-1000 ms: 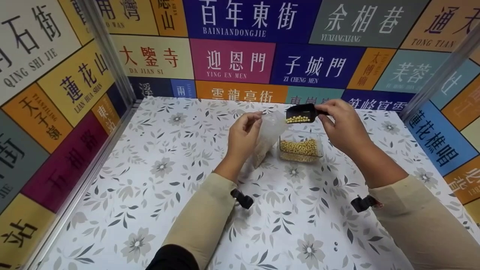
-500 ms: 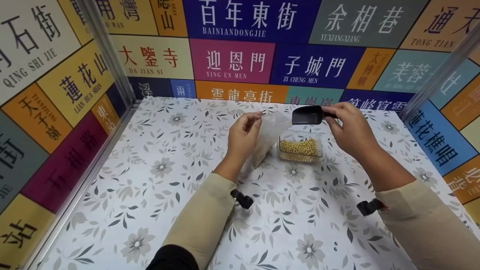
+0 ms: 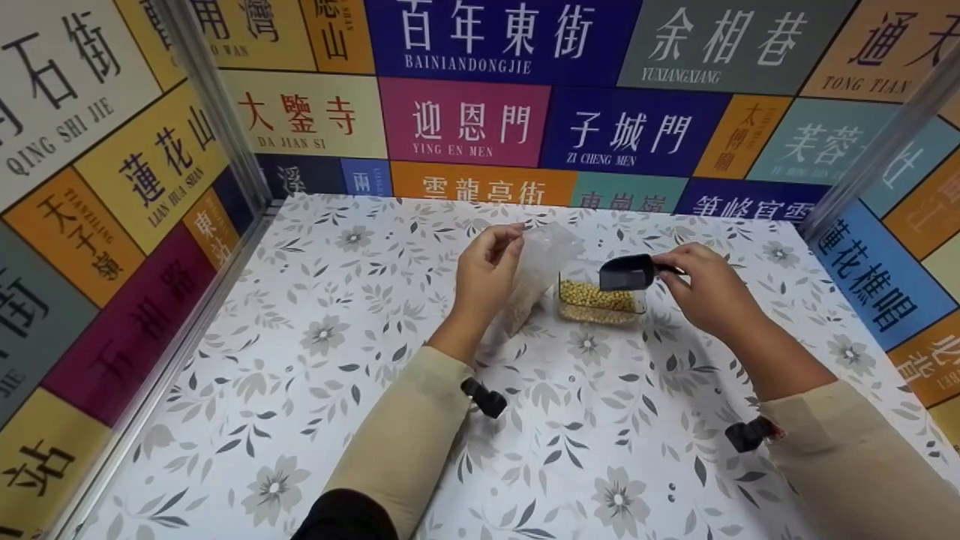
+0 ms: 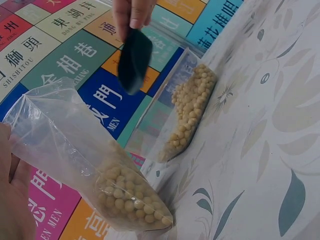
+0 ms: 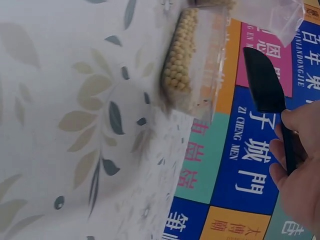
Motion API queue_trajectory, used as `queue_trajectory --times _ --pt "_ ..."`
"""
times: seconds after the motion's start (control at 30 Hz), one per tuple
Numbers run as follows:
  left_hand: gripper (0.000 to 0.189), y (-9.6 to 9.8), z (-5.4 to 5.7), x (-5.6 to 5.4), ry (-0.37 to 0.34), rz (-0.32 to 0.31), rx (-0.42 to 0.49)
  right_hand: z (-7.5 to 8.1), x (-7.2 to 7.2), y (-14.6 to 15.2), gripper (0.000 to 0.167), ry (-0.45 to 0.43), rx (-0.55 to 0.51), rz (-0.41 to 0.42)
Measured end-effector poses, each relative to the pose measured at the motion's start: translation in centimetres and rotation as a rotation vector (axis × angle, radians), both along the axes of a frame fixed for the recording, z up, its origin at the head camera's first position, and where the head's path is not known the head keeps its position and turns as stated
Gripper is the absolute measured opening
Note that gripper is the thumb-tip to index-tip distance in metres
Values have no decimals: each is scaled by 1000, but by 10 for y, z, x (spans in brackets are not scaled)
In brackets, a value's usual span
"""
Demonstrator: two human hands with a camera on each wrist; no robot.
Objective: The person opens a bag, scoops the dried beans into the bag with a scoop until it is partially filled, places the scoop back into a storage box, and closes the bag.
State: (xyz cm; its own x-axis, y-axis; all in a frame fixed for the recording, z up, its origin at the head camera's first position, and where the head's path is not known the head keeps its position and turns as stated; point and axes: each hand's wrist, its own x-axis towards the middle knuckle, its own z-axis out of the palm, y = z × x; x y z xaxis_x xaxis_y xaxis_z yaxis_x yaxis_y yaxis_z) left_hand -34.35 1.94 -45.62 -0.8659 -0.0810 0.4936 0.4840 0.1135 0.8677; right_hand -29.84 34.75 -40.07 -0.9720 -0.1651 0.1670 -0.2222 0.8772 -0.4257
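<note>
A clear plastic bag (image 4: 60, 125) stands upright with round yellow soybeans (image 4: 130, 197) at its bottom. My left hand (image 3: 486, 274) pinches the bag's upper edge. To the bag's right sits a clear rectangular box (image 3: 637, 304), partly filled with the same soybeans (image 5: 181, 52). In my right hand (image 3: 705, 289) is a black scoop (image 3: 628, 271), gripped by its handle. The scoop is over the box's right part in the head view, and no beans show in it. Its bowl (image 5: 263, 82) hangs above the box's rim in the right wrist view.
The table is covered by a white cloth (image 3: 420, 480) with grey flowers and leaves. Panels with coloured street-name signs (image 3: 465, 120) wall it in at the back and both sides. A metal post (image 3: 225, 112) stands at the back left corner.
The scoop held soybeans beside the bag's mouth a second ago; now it shows none. My right hand has brought it right and down over the box. My left hand has stayed put.
</note>
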Motion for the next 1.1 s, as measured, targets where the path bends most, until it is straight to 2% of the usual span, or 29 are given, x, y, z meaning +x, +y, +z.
queue_trajectory --times 0.17,0.4,0.63,0.77,0.83,1.1 --pt "12 -1 -1 -2 11 -7 11 -9 -2 5 32 -39 68 35" --pt "9 -1 -2 -2 6 -12 9 -10 -4 -1 32 -74 176 67" --pt "10 -1 -2 -2 11 -8 6 -5 -8 -14 30 -31 302 124" --pt "9 -1 -2 -2 4 -4 -1 -7 -10 -20 28 2 308 198" --pt "9 -1 -2 -2 -3 -4 -2 -9 -11 -21 28 2 282 210" --pt "8 0 -1 0 -11 -8 29 -25 -19 -25 33 -116 170 148"
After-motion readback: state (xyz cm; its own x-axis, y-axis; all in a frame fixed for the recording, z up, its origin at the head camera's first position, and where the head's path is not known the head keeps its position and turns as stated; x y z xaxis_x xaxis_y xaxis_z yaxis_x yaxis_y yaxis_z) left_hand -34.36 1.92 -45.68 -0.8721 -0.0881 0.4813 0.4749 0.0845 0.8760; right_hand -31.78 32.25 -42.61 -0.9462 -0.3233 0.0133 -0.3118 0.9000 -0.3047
